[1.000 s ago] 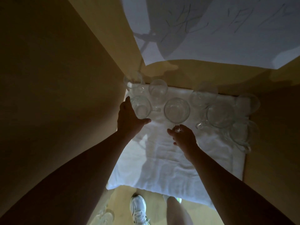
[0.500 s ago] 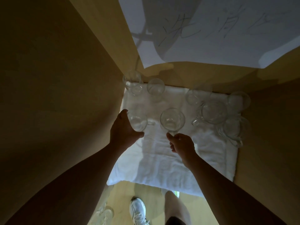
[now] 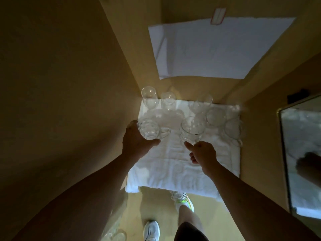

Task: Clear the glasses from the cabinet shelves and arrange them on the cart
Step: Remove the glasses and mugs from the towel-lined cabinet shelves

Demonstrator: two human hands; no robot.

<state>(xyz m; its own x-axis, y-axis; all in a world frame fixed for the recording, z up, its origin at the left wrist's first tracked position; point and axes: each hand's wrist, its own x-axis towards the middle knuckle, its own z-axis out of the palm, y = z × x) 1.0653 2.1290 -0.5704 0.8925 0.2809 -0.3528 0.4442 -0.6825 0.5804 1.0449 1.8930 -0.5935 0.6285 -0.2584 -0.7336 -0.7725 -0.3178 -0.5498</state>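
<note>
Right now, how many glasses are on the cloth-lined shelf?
7 visible: back-left glass, neighbouring glass, back-centre glass, right glass, far-right glass, mug gripped by left hand, stemmed glass held by right hand. Blur may hide more.

A single head-worn camera looks steeply down, close over the white cloth (image 3: 177, 164) lining the cabinet shelf.

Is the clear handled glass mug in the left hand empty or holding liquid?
Empty, apparently: the clear handled glass mug shows white cloth through it; dim light limits certainty.
</note>
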